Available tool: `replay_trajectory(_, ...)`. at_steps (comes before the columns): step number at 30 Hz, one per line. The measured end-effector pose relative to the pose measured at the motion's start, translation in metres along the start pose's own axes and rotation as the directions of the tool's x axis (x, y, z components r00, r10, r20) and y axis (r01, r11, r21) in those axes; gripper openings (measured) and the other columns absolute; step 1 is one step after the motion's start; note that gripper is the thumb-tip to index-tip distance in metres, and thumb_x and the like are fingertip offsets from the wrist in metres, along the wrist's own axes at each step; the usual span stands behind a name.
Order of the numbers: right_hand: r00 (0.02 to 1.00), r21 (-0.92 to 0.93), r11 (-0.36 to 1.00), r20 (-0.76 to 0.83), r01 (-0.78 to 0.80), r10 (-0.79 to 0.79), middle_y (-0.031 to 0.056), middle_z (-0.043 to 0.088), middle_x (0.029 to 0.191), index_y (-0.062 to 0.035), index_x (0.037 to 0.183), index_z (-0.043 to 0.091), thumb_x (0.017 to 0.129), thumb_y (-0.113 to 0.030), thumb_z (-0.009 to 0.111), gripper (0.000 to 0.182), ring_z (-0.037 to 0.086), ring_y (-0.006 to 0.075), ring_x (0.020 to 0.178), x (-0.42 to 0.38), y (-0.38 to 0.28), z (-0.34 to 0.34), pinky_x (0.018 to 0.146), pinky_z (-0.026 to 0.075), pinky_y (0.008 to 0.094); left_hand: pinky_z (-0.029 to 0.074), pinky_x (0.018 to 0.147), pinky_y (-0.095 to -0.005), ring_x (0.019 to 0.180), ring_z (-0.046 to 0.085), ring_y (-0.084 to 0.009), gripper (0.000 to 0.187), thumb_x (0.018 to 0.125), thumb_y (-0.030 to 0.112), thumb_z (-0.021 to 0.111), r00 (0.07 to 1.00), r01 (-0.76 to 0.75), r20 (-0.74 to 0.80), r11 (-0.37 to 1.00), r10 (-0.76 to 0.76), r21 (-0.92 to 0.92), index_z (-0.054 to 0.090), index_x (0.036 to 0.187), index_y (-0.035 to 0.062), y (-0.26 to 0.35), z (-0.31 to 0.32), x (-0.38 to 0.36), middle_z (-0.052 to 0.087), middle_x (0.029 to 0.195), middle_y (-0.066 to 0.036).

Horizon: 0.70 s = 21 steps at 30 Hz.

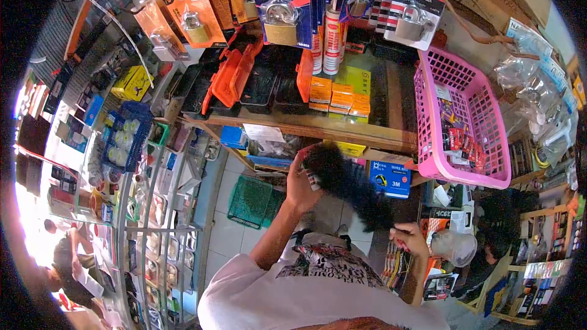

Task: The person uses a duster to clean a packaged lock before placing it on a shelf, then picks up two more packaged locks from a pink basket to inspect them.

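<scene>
A fluffy black duster (354,186) stretches diagonally in front of my white shirt. My right hand (411,238) is closed around its lower right end, where a bit of red handle shows. At the duster's upper left end is my left hand (301,184), its fingers curled round a small whitish thing (314,179) that the bristles partly cover. I cannot make out what that thing is. Just beyond the duster, a blue 3M box (389,178) stands on the lower shelf.
Carded padlocks (281,24) hang above a wooden-edged counter (367,131) with orange-lidded black cases (235,76) and small orange boxes (339,98). A pink basket (434,168) juts out at right. A green basket (249,201) is on the floor. Another person (73,256) is at far left.
</scene>
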State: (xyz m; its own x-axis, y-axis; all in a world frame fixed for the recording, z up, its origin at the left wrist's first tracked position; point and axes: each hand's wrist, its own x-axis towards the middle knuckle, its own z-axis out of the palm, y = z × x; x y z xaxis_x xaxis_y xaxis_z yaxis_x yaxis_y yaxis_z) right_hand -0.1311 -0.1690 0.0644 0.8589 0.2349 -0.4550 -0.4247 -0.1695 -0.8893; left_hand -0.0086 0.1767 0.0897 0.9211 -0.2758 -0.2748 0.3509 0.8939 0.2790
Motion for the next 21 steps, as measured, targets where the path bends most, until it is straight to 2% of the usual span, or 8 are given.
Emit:
replay_trajectory(2,1.000,0.002,1.000,0.004,-0.012,0.012,0.0041,0.061,0.061,0.0022,0.078,0.068,0.091,-0.010,0.067,0.018,0.050,0.0073,0.046,-0.001,0.002,-0.004,0.041,0.034,0.0248,0.045,0.101,-0.0498,0.113,0.060,-0.0288,0.046,0.099,0.044,0.044,0.980,-0.083,0.178,0.996,0.087,-0.033,0.058,0.129,0.0118,-0.007,-0.002,0.008,0.065,0.120,-0.007)
replay_trajectory(6,1.000,-0.018,1.000,-0.027,0.006,-0.007,0.0043,0.067,0.070,0.0024,0.085,0.070,0.091,-0.012,0.068,0.015,0.052,0.0071,0.050,-0.001,0.010,-0.014,0.043,0.037,0.0248,0.041,0.107,-0.0477,0.118,0.057,-0.0285,0.042,0.100,0.041,0.042,0.998,-0.059,-0.021,0.997,0.060,0.049,0.057,0.129,0.0150,-0.006,0.028,0.000,0.062,0.127,-0.009)
replay_trajectory(11,0.998,-0.075,0.997,0.064,0.008,-0.004,0.0058,0.069,0.074,0.0022,0.085,0.071,0.092,-0.013,0.067,0.017,0.052,0.0062,0.052,-0.005,0.009,-0.026,0.045,0.038,0.0239,0.042,0.107,-0.0481,0.118,0.057,-0.0282,0.043,0.098,0.041,0.045,0.972,-0.002,0.234,1.000,0.001,0.004,0.055,0.130,0.0141,-0.011,-0.006,0.026,0.061,0.126,-0.009)
replay_trajectory(14,0.994,0.031,0.999,-0.108,0.040,-0.036,0.0064,0.070,0.074,0.0023,0.087,0.071,0.091,-0.011,0.067,0.014,0.052,0.0064,0.052,-0.003,0.016,-0.022,0.046,0.039,0.0241,0.046,0.101,-0.0472,0.112,0.060,-0.0274,0.040,0.099,0.039,0.045,0.980,-0.164,-0.061,0.949,0.187,0.270,0.057,0.127,0.0131,-0.021,0.019,0.006,0.063,0.122,-0.010)
replay_trajectory(16,1.000,-0.010,1.000,-0.010,0.011,-0.011,0.0079,0.071,0.077,0.0030,0.092,0.070,0.089,-0.007,0.068,0.011,0.053,0.0069,0.054,-0.004,0.016,-0.032,0.047,0.041,0.0247,0.048,0.098,-0.0450,0.107,0.061,-0.0253,0.041,0.095,0.040,0.052,0.996,0.066,0.052,0.998,-0.067,0.019,0.058,0.125,0.0112,-0.011,-0.005,0.013,0.064,0.116,-0.008)
replay_trajectory(18,0.997,0.041,0.999,0.066,0.025,-0.027,0.0085,0.071,0.078,0.0035,0.094,0.070,0.089,-0.006,0.069,0.010,0.054,0.0072,0.054,-0.003,0.022,-0.035,0.047,0.041,0.0248,0.048,0.098,-0.0442,0.106,0.061,-0.0239,0.044,0.091,0.041,0.057,0.991,-0.094,0.100,0.993,0.086,0.078,0.059,0.124,0.0114,-0.020,0.011,0.011,0.064,0.114,-0.007)
replay_trajectory(19,0.996,0.036,0.997,0.065,0.067,-0.069,0.0096,0.072,0.081,0.0029,0.098,0.070,0.089,-0.004,0.068,0.011,0.055,0.0087,0.056,-0.002,0.025,-0.036,0.048,0.042,0.0255,0.047,0.100,-0.0437,0.108,0.060,-0.0228,0.045,0.091,0.041,0.059,0.995,-0.004,0.097,0.999,0.001,0.033,0.059,0.125,0.0119,-0.016,0.013,0.011,0.063,0.115,-0.006)
replay_trajectory(21,0.997,0.014,0.997,-0.019,0.069,-0.069,0.0105,0.071,0.082,0.0019,0.101,0.070,0.089,-0.002,0.067,0.013,0.055,0.0097,0.056,0.002,0.028,-0.035,0.048,0.042,0.0258,0.048,0.098,-0.0427,0.106,0.061,-0.0226,0.041,0.094,0.039,0.055,0.971,-0.237,0.064,0.909,0.230,0.342,0.059,0.124,0.0114,-0.025,0.022,0.005,0.064,0.114,-0.007)
